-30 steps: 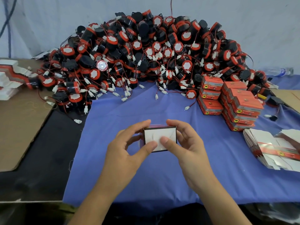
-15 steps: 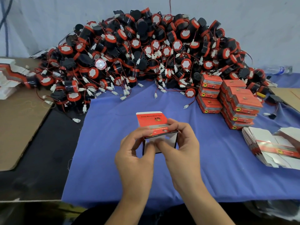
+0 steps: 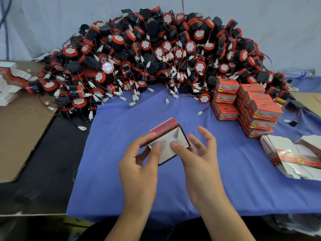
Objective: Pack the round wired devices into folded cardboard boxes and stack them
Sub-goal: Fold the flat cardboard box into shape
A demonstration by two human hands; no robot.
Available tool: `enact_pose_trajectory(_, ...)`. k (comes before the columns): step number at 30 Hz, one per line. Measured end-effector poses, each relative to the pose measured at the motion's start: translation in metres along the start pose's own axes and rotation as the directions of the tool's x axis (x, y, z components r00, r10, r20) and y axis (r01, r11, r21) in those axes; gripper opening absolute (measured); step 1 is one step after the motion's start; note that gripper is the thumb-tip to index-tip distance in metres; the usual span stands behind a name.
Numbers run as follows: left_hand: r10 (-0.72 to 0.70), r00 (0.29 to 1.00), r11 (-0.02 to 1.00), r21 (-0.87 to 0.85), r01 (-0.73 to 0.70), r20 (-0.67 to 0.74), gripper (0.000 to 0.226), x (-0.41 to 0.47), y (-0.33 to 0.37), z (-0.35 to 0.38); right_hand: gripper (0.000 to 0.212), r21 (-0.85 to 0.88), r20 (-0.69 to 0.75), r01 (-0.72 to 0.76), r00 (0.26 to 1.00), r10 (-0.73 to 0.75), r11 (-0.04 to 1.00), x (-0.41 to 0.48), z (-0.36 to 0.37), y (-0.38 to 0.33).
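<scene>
Above the blue cloth (image 3: 121, 171), a tilted cardboard box (image 3: 169, 143) between both hands, left hand (image 3: 139, 169) gripping, right hand (image 3: 199, 160) open-fingered, thumb touching.

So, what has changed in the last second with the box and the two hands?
The box was turned and tilted, so its open white inside now faces the camera; half a second ago a red flap stood up behind it. The left hand keeps its grip on the box. The right hand has opened, with only its thumb on the box. The pile of devices and the stacked boxes did not move.
</scene>
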State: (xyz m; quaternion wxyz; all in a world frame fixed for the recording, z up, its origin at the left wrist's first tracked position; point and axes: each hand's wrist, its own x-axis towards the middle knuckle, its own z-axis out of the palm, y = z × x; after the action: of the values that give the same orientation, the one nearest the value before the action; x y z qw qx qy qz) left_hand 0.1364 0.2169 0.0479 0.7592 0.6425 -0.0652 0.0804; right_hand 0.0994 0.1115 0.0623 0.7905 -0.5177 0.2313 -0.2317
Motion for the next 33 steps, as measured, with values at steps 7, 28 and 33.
enact_pose_trajectory(7, -0.044, 0.999, 0.998, 0.043, 0.044, 0.006, 0.020, -0.002, 0.008, 0.000, 0.069, 0.096, 0.137, -0.073, 0.989, 0.060, 0.993, -0.002, 0.003, 0.001)
enact_pose_trajectory(28, 0.307, 0.946, 0.893, 0.315, -0.323, 0.099, 0.009, -0.021, 0.009, 0.003, 0.072, -0.005, 0.112, 0.158, 0.981, -0.157, 0.987, -0.009, 0.004, 0.004)
enact_pose_trajectory(33, 0.300, 0.949, 0.899, 0.303, -0.316, 0.097, 0.012, -0.025, 0.009, 0.003, 0.068, -0.012, 0.134, 0.068, 0.989, -0.066, 0.998, -0.007, -0.003, 0.003)
